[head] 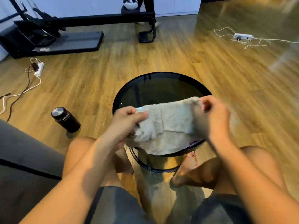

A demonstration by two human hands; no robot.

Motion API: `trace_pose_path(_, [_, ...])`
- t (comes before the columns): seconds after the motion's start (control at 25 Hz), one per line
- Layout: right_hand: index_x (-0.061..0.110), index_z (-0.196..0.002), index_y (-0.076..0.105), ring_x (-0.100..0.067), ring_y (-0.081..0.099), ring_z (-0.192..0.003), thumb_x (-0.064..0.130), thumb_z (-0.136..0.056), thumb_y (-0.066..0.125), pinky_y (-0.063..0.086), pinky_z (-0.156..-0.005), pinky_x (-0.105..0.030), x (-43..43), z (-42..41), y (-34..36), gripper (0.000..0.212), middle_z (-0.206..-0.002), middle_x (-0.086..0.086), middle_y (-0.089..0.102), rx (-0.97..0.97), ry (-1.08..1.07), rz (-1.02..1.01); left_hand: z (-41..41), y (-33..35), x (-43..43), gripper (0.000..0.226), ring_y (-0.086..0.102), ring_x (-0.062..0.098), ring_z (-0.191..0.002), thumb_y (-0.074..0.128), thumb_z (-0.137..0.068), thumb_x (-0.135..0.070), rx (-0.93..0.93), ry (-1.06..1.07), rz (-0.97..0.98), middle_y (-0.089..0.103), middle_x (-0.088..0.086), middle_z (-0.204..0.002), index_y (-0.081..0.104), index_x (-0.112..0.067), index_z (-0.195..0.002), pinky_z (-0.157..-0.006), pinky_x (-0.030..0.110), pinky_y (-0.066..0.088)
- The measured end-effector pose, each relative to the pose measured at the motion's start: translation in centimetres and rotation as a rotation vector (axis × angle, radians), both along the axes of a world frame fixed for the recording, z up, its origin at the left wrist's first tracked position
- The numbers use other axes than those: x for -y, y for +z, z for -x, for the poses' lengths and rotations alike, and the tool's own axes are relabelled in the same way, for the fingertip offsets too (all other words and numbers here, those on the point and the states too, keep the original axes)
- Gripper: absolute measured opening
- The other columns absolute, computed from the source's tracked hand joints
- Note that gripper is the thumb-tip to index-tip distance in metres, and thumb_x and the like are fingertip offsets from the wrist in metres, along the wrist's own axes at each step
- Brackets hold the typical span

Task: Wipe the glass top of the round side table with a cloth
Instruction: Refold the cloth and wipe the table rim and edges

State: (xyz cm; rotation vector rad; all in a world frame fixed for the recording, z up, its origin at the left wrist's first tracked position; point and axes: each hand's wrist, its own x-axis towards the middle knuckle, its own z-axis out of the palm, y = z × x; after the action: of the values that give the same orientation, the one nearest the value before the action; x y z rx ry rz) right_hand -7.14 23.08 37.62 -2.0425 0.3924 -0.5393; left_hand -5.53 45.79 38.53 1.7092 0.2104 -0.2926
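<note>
A round side table with a dark glass top (161, 88) and a black rim stands between my knees. A pale grey fluffy cloth (168, 126) is stretched over the near half of the glass. My left hand (124, 122) pinches the cloth's left edge between thumb and fingers. My right hand (212, 117) grips its right end with curled fingers. The cloth hides the near part of the glass; whether it touches the glass I cannot tell.
A black flask (65, 119) stands on the wooden floor left of the table. Power strips with cables lie at far left (38, 68) and far right (242, 36). Black exercise equipment (53, 38) fills the back left. A grey sofa (24, 159) edges my left side.
</note>
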Motion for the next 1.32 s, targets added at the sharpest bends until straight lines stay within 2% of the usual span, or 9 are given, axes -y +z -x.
trace_pose_path(0.28, [0.02,-0.11,0.072,-0.01,0.054,-0.102,0.029,-0.089,0.059,0.047,-0.089,-0.026,-8.5,5.2,-1.7,0.026,-0.106,0.008,0.063,0.032,0.623,0.221,1.7,-0.4,2.4,0.025,0.07,0.021,-0.072,0.064,-0.093,-0.033,-0.179,0.053,0.275,0.072,0.01,-0.08,0.069,-0.008,-0.094,-0.064,0.03,0.054])
trace_pose_path(0.4, [0.017,-0.105,0.076,-0.004,0.064,-0.097,0.014,-0.085,0.07,0.049,-0.084,-0.017,-5.7,4.3,-0.8,0.021,-0.103,0.008,0.071,0.025,0.695,-0.063,1.7,-0.7,0.1,0.005,0.066,0.024,-0.072,0.071,-0.084,-0.009,-0.078,-0.061,0.157,0.071,0.01,-0.078,0.071,-0.008,-0.089,-0.057,0.028,0.051])
trace_pose_path(0.48, [0.02,-0.125,0.065,-0.005,0.061,-0.113,0.016,-0.077,0.078,0.051,-0.096,-0.03,-2.9,1.9,-0.7,0.049,-0.122,0.006,0.067,-0.096,0.577,-0.223,1.3,0.0,-1.1,0.023,0.067,0.024,-0.082,0.072,-0.077,-0.008,-0.048,-0.256,0.156,0.07,0.011,-0.088,0.071,-0.005,-0.1,-0.065,0.029,0.053])
trace_pose_path(0.6, [0.013,-0.137,0.055,-0.023,0.052,-0.131,0.032,-0.059,0.087,0.035,-0.113,-0.05,-0.1,0.0,-1.3,0.086,-0.14,-0.007,0.058,-0.529,0.866,-0.694,0.7,1.7,-2.3,0.039,0.068,0.025,-0.091,0.065,-0.075,-0.004,-0.133,-0.526,0.267,0.068,0.015,-0.1,0.063,0.003,-0.114,-0.074,0.031,0.057])
trace_pose_path(0.76, [0.0,-0.134,0.054,-0.036,0.061,-0.119,0.016,-0.075,0.079,0.048,-0.101,-0.047,-0.6,0.7,-2.2,0.066,-0.131,-0.022,0.061,-0.586,0.927,-0.983,0.1,2.0,-3.2,0.05,0.069,0.027,-0.099,0.066,-0.074,-0.003,-0.254,-0.489,0.315,0.068,0.014,-0.114,0.061,-0.01,-0.123,-0.079,0.036,0.059])
trace_pose_path(0.96, [0.029,-0.123,0.054,-0.032,0.073,-0.08,0.006,-0.09,0.067,0.057,-0.061,-0.037,-1.5,1.0,-2.8,0.043,-0.1,-0.021,0.072,-0.472,0.399,-0.788,1.0,-1.4,-2.1,0.095,0.059,0.025,-0.116,0.088,-0.052,-0.008,-0.087,-0.148,0.166,0.048,0.008,-0.137,0.047,-0.038,-0.132,-0.089,0.042,0.058])
trace_pose_path(1.08, [0.014,-0.111,0.067,-0.022,0.073,-0.07,0.004,-0.093,0.063,0.056,-0.055,-0.029,-0.8,1.0,-2.4,0.021,-0.097,-0.017,0.071,-0.466,0.303,-0.861,1.8,-2.3,-1.0,0.093,0.034,0.012,-0.13,0.094,-0.046,-0.03,0.16,-0.361,-0.251,0.022,-0.003,-0.148,0.048,-0.048,-0.124,-0.098,0.014,0.041])
trace_pose_path(1.24, [0.004,-0.12,0.064,-0.025,0.073,-0.082,-0.006,-0.084,0.065,0.061,-0.059,-0.029,1.2,1.0,-0.2,0.037,-0.104,-0.019,0.07,-0.444,0.355,-0.986,2.6,-3.1,3.0,0.078,0.018,0.003,-0.118,0.092,-0.061,-0.029,0.344,-0.427,-0.647,-0.002,-0.011,-0.15,0.049,-0.034,-0.127,-0.095,0.008,0.026])
trace_pose_path(1.32, [0.005,-0.123,0.063,-0.028,0.071,-0.093,-0.005,-0.066,0.077,0.061,-0.065,-0.028,3.0,1.2,1.2,0.06,-0.111,-0.018,0.068,-0.484,0.48,-0.779,2.2,-3.1,5.4,0.066,0.029,0.011,-0.116,0.087,-0.068,-0.029,0.407,-0.436,-0.696,0.005,-0.01,-0.143,0.053,-0.025,-0.124,-0.096,0.014,0.034])
